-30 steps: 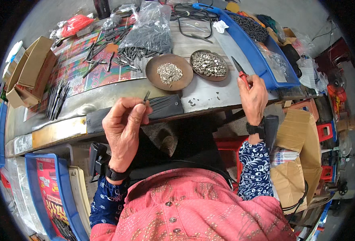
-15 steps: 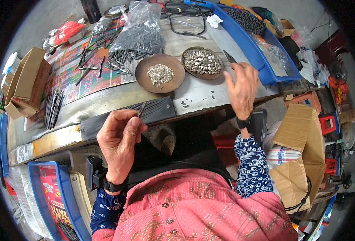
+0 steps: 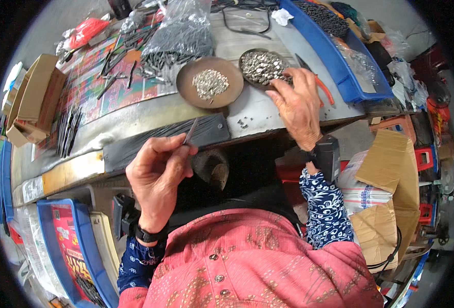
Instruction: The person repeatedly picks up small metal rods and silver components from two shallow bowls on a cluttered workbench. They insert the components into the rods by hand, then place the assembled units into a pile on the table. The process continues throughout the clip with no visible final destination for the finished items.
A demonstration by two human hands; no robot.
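Left hand (image 3: 158, 177) sits nearest, raised in front of the chest, short of the bench edge. Thumb and fingers are pinched together on a thin grey metal strip (image 3: 190, 131), which sticks up and away from the fingertips, tilted toward the bench. Only the lower end is clamped; most of the length stands free above the dark rubber mat (image 3: 165, 137) on the bench edge.

Risk here, as I judge it: a hold that low on a slim piece lets it pivot or slide out. If it goes, it likely falls into the dark gap between bench and lap, hard to find.

Right hand (image 3: 298, 105) is farther out, palm down, fingers spread and curled over the near rim of the right-hand bowl (image 3: 260, 66) of small shiny metal bits. Fingertips touch or dip into the pile; whether they have closed on a piece, I cannot tell, since the back of the hand hides it. Red-handled pliers (image 3: 323, 88) lie just beside that hand, partly under it.

Second risk: the bowl stands near the bench edge, and a drag of the fingers could tip bits out. A few loose bits (image 3: 243, 123) lie on the bench near the wrist.

Left-hand bowl (image 3: 210, 83) with a smaller heap sits touching or just beside the first. Beyond it, a clear bag of dark rods (image 3: 181, 36).
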